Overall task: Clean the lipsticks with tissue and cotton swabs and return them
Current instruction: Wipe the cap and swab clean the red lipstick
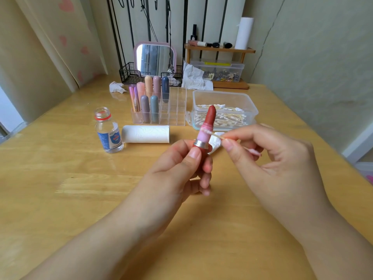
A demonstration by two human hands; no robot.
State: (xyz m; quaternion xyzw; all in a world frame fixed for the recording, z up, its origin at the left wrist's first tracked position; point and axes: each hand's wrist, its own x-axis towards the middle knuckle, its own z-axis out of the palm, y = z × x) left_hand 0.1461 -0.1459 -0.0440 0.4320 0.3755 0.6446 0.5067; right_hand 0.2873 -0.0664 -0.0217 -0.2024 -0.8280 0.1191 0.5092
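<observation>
Lipstick cleaning at centre frame — both hands occupied.

Left hand (181,164) grips the base of an uncapped red lipstick (204,134), upright, bullet extended; right hand (268,158) pinches a cotton swab (210,133), its tip touching the pink collar below the bullet. Behind, mid-frame: tissue roll (146,134) lying flat, open bottle (108,131) at its left — then clear organizer (173,110) with capped lipsticks, swab container (224,98) to its right.
</observation>
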